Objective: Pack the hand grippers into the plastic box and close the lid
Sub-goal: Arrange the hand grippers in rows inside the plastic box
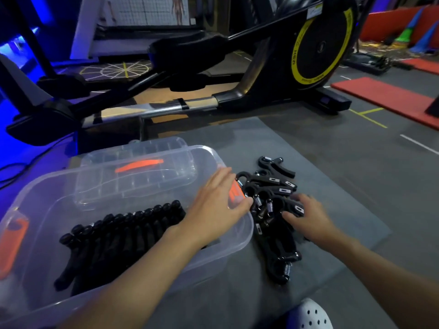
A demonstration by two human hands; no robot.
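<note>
Hand grippers (pixel 267 185) heaped just right of plastic box (pixel 209 269), more inside. Left hand (pixel 216 205) flat over its right rim, right hand (pixel 308 217) spread on heap, neither gripping. Rigid, springy, prob snaggy; take by handles.

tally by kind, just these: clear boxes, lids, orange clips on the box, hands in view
clear box: 1
lid: 1
orange clips: 2, one at each end of the box
hands: 2, left hand and right hand
total: 6
</note>
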